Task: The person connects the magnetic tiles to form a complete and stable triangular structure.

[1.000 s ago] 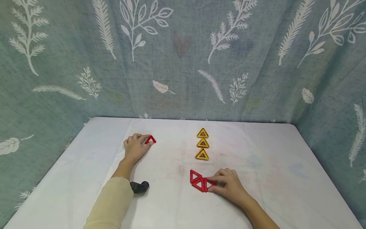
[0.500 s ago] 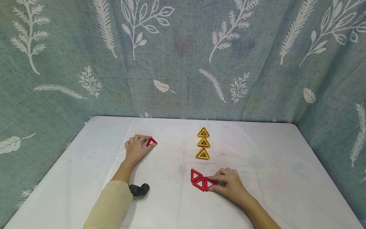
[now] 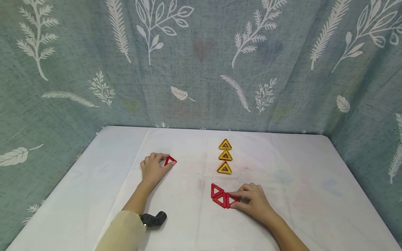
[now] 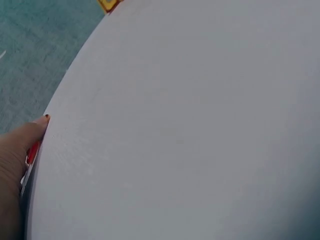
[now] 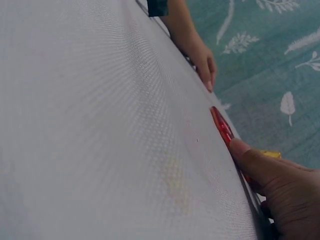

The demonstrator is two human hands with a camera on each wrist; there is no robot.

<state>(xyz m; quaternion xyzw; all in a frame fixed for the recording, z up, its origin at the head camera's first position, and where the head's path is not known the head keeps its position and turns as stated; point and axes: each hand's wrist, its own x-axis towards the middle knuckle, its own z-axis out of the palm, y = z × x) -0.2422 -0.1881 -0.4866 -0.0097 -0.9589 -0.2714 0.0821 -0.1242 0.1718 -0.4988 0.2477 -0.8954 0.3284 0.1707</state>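
In the head view, my left hand (image 3: 154, 170) pinches a red triangle magnetic tile (image 3: 172, 158) between thumb and fingers, at the left of the table. My right hand (image 3: 253, 203) grips the rightmost of 3 red triangle tiles (image 3: 228, 200), partly covering it. That tile sits edge to edge with a middle red one (image 3: 225, 200), which adjoins an upper-left one (image 3: 212, 191). The left wrist view shows a thumb (image 4: 25, 137) over a sliver of red tile (image 4: 33, 152). A red tile (image 5: 222, 125) extends past the right thumb (image 5: 250, 159) in the right wrist view.
Behind the red group, 3 yellow triangle tiles (image 3: 225, 155) with reddish centres form a column. A white cloth (image 3: 182, 195) covers the table, and a leaf-patterned green-blue curtain (image 3: 207, 104) hangs around it. A black device (image 3: 153, 219) is at the left wrist.
My left hand has drawn slightly nearer and to the right with its red tile. The right hand and its red tiles stay in place; the head view has shifted a little.
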